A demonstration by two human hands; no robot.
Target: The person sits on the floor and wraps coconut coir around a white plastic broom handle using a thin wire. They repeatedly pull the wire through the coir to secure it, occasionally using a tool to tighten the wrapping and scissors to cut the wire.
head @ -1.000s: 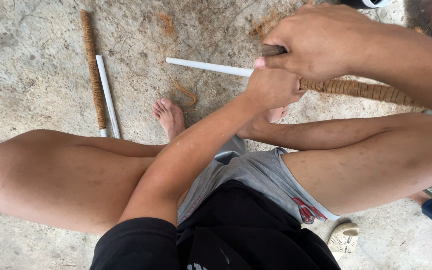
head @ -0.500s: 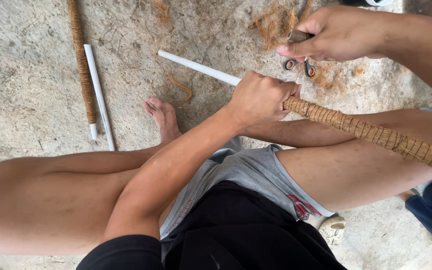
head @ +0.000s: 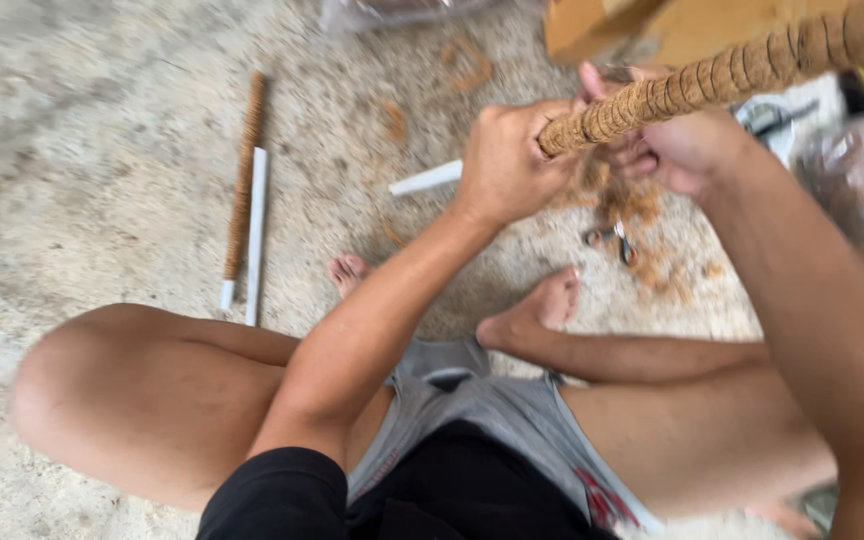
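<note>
Left hand (head: 507,160) fingers clamp the brown coir-wrapped white pipe (head: 712,80), steadying it toward two o'clock; right hand (head: 677,150) fingers pinch the wrap's loose fibres. Small scissors (head: 614,240) lie on the concrete floor (head: 102,150) at six o'clock of them.

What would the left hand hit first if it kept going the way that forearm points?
Probably the cardboard box: the left hand, gripping the rope-wrapped pole, points up and right towards it. Depth is unclear in this blurred view.

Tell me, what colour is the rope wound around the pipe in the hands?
Light brown rope, like coconut fibre, seen in the head view.
</note>
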